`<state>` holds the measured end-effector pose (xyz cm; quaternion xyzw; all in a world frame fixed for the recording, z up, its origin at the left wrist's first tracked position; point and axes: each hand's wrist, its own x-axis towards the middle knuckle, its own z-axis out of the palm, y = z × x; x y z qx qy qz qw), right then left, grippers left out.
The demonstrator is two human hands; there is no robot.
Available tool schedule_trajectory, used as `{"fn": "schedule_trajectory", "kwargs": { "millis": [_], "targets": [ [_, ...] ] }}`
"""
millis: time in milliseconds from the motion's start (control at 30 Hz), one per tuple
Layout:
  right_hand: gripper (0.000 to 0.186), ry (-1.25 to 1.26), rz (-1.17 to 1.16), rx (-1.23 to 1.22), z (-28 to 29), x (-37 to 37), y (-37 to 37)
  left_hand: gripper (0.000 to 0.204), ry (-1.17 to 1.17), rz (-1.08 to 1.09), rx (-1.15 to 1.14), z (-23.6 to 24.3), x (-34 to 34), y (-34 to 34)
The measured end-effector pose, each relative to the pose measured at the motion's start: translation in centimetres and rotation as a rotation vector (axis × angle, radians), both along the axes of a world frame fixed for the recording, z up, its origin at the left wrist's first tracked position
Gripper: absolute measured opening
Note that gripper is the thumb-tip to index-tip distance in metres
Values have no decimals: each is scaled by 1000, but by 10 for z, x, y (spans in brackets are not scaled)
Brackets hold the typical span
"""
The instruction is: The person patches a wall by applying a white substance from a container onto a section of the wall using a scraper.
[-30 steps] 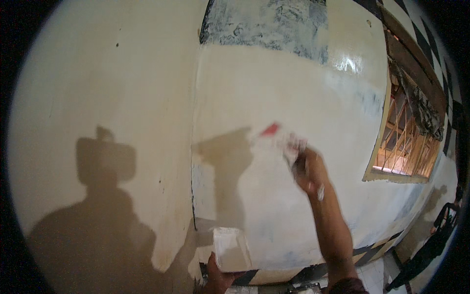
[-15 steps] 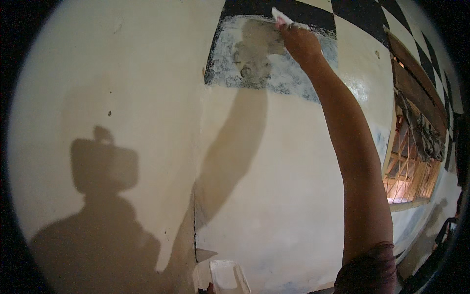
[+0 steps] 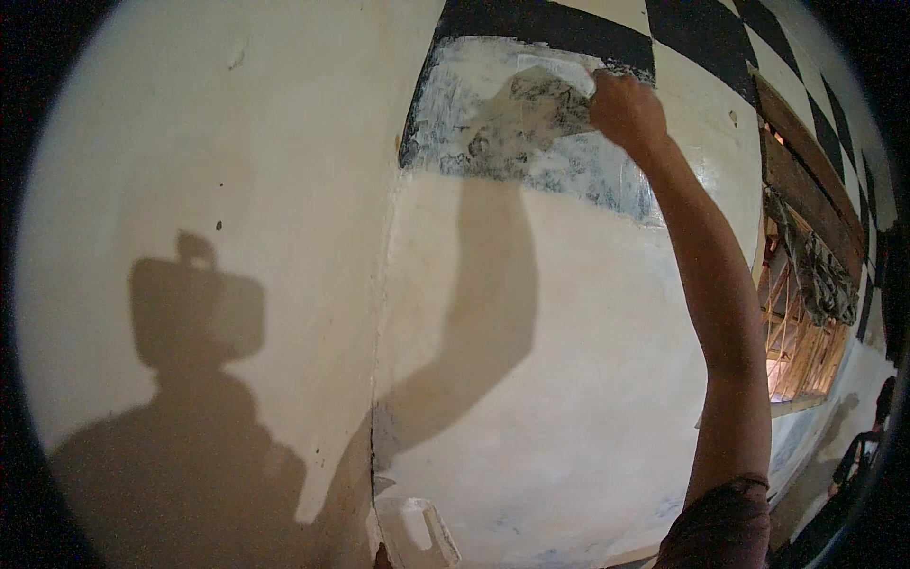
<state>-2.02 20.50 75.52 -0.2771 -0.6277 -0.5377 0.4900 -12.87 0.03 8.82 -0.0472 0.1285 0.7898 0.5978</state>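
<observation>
head view, looking at a cream wall [image 3: 237, 142] with a matte, slightly lumpy skin and a few dark specks. right hand [image 3: 626, 109] is stretched way up on a long bare arm, fingers [image 3: 607, 90] curled shut round a flat blade [image 3: 559, 71] smeared white, wide and thin, its edge pressed flat against the wall. it sits on a patch [image 3: 512, 133] of wet white filler spread over black paint, streaky and blotchy, with grey-black showing through in mottled bits and a ragged lower border. above and to the right of that the wall is a hard-edged black and cream checker pattern [image 3: 682, 28].

a rough vertical crack [image 3: 379, 417] runs down the wall under the patch's left end, jagged near the bottom. arm shadow falls long and soft just beside it, and a blocky head shadow sits far left.

left hand [image 3: 382, 558] barely pokes in at the bottom edge, can't tell how its fingers sit, just touching a flat whitish board [image 3: 417, 531] caked with the same paste, squarish with rounded corners.

far right there's a window [image 3: 806, 332] with a wooden lattice, warm orange light behind it, and a crumpled cloth [image 3: 820, 275] hanging over the top.
</observation>
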Motion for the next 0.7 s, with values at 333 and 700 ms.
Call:
{"fn": "schedule_trajectory", "kwargs": {
  "millis": [333, 700],
  "targets": [
    [26, 237, 131, -4, 54, -91, 36, 72, -31, 110, -127, 8, 22, -3],
    [25, -230, 74, 306, 32, -116, -11, 75, -46, 226, -70, -92, 22, 12]
  ]
}}
